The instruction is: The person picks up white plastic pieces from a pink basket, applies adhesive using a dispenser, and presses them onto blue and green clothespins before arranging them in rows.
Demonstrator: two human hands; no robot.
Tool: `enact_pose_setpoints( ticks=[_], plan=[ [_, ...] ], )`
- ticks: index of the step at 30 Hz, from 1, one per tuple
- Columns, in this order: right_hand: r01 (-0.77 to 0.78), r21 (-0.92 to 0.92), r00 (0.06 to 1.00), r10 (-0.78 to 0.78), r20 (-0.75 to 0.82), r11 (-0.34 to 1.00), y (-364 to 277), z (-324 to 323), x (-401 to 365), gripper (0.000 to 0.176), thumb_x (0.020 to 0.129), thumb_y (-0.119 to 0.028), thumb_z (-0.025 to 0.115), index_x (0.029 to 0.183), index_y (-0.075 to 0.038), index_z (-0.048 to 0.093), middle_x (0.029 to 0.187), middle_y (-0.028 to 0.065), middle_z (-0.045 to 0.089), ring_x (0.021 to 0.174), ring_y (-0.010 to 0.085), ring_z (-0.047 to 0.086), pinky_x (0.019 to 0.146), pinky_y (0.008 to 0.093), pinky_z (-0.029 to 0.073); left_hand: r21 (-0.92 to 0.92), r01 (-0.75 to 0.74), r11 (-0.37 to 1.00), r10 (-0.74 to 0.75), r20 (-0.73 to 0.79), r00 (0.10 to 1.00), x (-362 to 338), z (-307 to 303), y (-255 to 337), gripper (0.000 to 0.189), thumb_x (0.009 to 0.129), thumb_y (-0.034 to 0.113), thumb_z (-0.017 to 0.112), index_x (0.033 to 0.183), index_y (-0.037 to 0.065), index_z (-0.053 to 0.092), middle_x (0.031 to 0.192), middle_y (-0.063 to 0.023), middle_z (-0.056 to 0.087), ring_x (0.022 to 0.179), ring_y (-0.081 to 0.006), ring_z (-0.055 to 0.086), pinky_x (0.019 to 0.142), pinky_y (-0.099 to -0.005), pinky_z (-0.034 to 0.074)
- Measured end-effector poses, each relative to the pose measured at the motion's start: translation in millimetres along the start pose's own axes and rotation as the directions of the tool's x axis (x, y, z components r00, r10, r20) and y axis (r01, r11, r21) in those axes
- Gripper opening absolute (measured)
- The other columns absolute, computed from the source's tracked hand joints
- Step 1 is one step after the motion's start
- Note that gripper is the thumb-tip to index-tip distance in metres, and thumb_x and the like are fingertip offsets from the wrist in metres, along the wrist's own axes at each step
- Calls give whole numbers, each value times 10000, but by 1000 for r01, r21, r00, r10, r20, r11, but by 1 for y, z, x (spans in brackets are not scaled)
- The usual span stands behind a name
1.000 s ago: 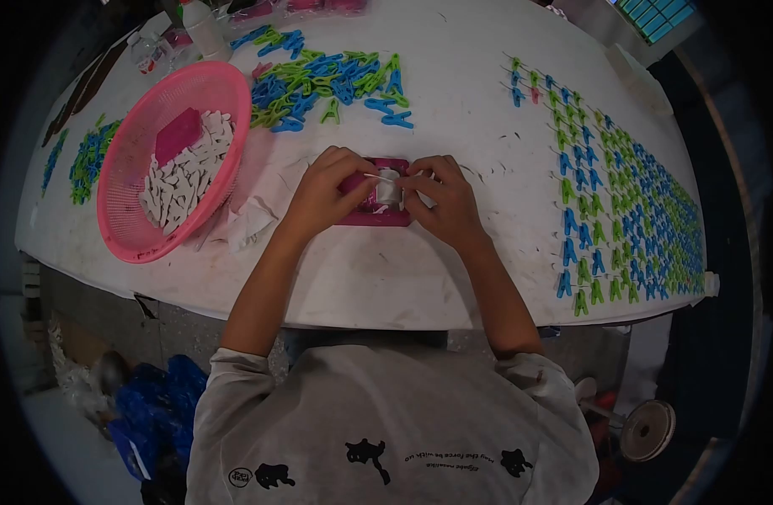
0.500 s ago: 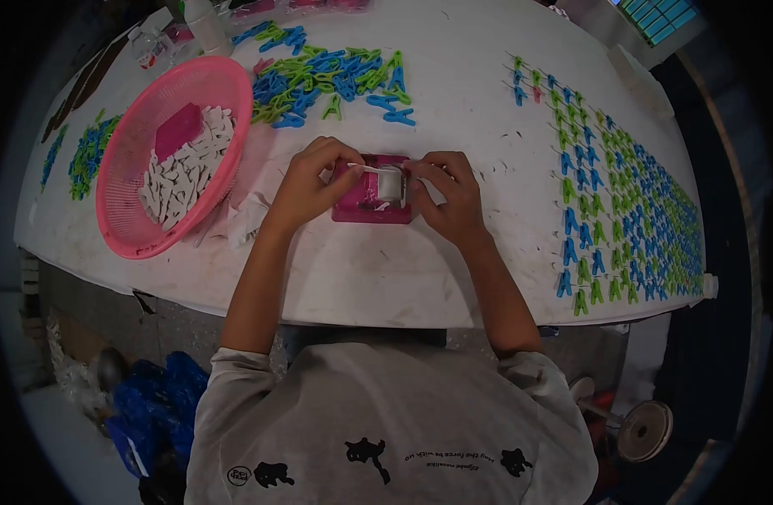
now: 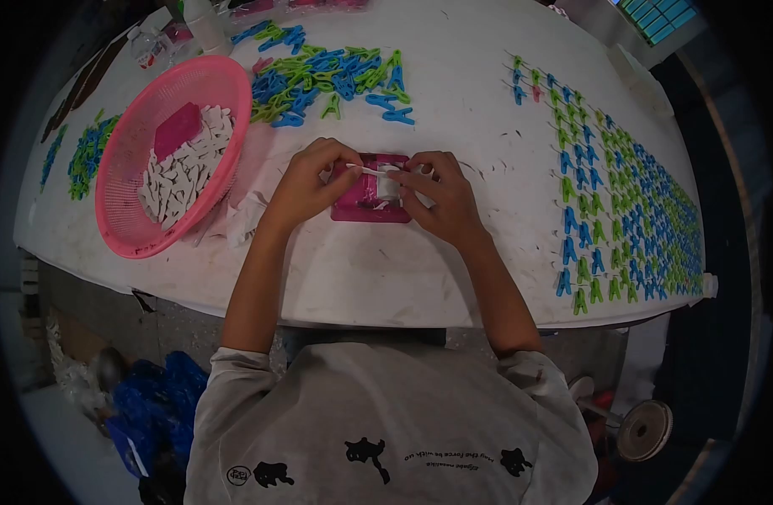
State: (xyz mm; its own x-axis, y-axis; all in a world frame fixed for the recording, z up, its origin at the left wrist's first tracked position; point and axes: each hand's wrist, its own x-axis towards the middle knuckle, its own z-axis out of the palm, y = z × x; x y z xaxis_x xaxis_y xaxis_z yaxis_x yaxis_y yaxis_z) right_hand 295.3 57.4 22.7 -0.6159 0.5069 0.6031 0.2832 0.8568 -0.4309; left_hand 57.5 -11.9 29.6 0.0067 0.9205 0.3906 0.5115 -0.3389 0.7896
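Note:
My left hand (image 3: 315, 181) is closed in a pinch on one end of a slim white plastic piece (image 3: 365, 169). The piece lies level above a pink tray (image 3: 353, 209) on the table. A white roller-like cylinder (image 3: 388, 187) sits in the tray's right half. From the right, my right hand (image 3: 444, 198) reaches over the tray, its fingertips closed at the other end of the white piece. Those fingertips partly cover the cylinder and the piece's end.
To the left stands a pink basket (image 3: 109, 189) of similar white pieces (image 3: 180, 177) and a magenta block (image 3: 178, 129). Blue and green clothespins (image 3: 327, 80) lie heaped behind the tray. Rows of clothespins (image 3: 631, 219) cover the table's right side. Bottles (image 3: 205, 29) stand at the back left.
My right hand's fingers have moved left from the tray's right edge, over the cylinder, onto the end of the white piece. My left hand has barely moved.

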Motion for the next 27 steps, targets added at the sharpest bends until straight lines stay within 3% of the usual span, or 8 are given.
enact_pose_setpoints(
  ticks=[6, 8, 14, 27],
  plan=[
    [-4, 7, 1000, 4, 0, 1000, 0, 0, 1, 244, 733, -99, 734, 972, -140, 767, 996, 29, 608, 905, 209, 581, 724, 332, 536, 33, -2, 999, 2, 9, 1000, 0, 0, 2, 97, 850, 62, 695, 942, 39, 675, 860, -45, 635, 753, -142, 539, 684, -269, 442],
    [-12, 14, 1000, 12, -16, 1000, -1, 0, 1, 194, 740, -101, 737, 931, -127, 764, 997, 27, 614, 901, 208, 584, 720, 330, 534, 57, 10, 998, -11, 29, 1000, 0, 0, 4, 90, 848, 85, 687, 927, 50, 664, 867, -69, 626, 775, -194, 573, 683, -302, 467],
    [-41, 14, 999, 41, -27, 999, 0, -2, 2, 98, 758, -108, 734, 854, -99, 753, 985, 26, 620, 884, 207, 590, 714, 332, 530, 131, -74, 989, 70, 39, 997, 1, 5, 0, 101, 841, 79, 703, 936, 53, 676, 856, -66, 628, 793, -201, 558, 672, -299, 452],
    [-62, 9, 997, 62, -46, 998, 4, -3, -1, 119, 717, -104, 717, 830, -86, 752, 951, 33, 613, 876, 213, 599, 711, 338, 540, 221, -94, 971, 90, 30, 995, 1, 17, 2, 143, 810, 92, 734, 946, 62, 700, 893, -79, 646, 889, -262, 552, 785, -354, 457]
  ],
)
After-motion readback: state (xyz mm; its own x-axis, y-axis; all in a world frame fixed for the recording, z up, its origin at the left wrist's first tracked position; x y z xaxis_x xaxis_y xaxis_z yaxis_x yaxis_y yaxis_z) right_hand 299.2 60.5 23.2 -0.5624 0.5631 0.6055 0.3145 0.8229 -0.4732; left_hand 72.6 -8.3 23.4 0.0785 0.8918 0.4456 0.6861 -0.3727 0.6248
